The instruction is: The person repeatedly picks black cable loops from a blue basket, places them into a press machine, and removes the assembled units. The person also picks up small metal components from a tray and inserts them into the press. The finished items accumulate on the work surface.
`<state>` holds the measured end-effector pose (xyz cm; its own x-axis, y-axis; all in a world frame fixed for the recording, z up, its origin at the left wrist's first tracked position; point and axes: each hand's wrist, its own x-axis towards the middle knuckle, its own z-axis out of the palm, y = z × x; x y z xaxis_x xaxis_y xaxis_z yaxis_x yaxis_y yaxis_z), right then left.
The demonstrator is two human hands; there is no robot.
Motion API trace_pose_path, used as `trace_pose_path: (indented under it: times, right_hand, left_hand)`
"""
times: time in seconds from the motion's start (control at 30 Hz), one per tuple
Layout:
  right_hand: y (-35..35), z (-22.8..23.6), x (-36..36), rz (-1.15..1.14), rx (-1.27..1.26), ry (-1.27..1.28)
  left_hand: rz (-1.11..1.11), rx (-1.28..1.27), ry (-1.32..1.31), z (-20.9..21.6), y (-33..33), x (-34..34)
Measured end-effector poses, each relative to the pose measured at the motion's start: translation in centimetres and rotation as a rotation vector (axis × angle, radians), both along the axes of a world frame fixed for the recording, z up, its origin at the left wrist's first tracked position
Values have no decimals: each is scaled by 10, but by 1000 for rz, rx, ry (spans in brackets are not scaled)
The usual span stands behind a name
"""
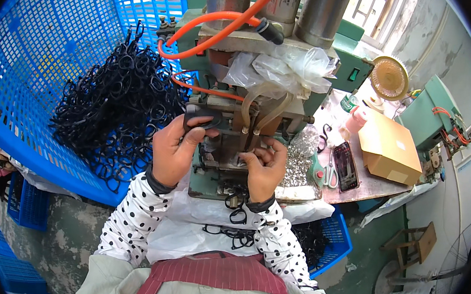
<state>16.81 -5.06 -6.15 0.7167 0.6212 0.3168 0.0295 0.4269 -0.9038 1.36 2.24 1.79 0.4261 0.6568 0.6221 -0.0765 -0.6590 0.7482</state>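
the left hand [173, 151] grips a black piece [200, 116], thumb below and fingers curled about it, beside the press [296, 108]. the piece looks like part of a frame, though the fingers hide much of it. the right hand [266, 170] is just across from it, its thumb and forefinger brought close together at the front of the press, under two clear tubes [274, 114]; whether they pinch anything there is too small to tell.

beyond the left hand and to its left, a heap of frames [124, 83] fills part of the blue basket [33, 155]. below the right hand, a few loose frames [244, 240] lie on a white sheet [171, 241] near the lap. just to the right of the right hand are metal bits [297, 173], and farther right, on the counter [366, 186], scissors [331, 173], a phone [346, 167] and a box [393, 143].

the black piece is probably light, smooth and fairly stiff, with a little spring; a thin rim could bend or snap if squeezed hard. a thumb-and-finger hold at a thick part of the edge would likely suit it best.
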Motion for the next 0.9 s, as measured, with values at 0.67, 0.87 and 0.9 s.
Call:
trace_pose_path:
  times: [0.67, 0.87, 0.9]
  right_hand:
    - [-53, -91, 140, -468, -665, -1142]
    - [-54, -84, 134, -511, -446, -928]
    - [-55, -86, 134, -521, -464, -904]
  left_hand:
    - [-356, 727, 121, -78, -26, 27]
    - [-229, 734, 169, -81, -35, 22]
    - [-186, 748, 201, -79, -39, 20]
